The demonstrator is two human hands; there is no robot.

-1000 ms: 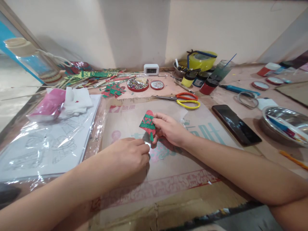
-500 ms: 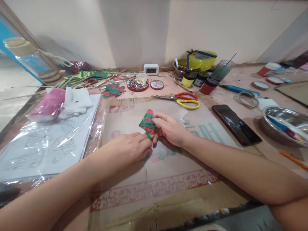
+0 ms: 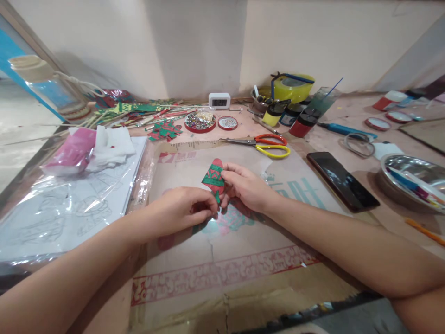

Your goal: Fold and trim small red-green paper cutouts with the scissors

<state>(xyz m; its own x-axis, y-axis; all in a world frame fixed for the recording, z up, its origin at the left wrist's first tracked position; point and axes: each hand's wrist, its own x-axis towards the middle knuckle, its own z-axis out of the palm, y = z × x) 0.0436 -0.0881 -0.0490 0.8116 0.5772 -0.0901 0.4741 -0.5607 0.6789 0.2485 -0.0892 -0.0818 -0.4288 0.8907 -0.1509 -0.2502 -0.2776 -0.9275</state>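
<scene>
A small red and green glitter cut-out (image 3: 213, 176) shaped like a tree stands tilted above a flattened cardboard sheet (image 3: 225, 260). My right hand (image 3: 245, 187) pinches its right edge between thumb and fingers. My left hand (image 3: 184, 211) has its fingertips closed at the cut-out's green lower tip; whether it grips the tip itself cannot be told. Both forearms rest over the cardboard.
Red and yellow scissors (image 3: 267, 144) lie behind the hands, a black phone (image 3: 342, 180) to the right, a steel bowl (image 3: 413, 178) far right. Bead tins (image 3: 199, 121), a small clock (image 3: 219, 100), paint bottles (image 3: 302, 124) line the back. Plastic-covered drawings (image 3: 66, 208) lie left.
My left hand has moved up and right from the cardboard to the cut-out's lower tip. My right hand has kept hold of the cut-out in nearly the same place.
</scene>
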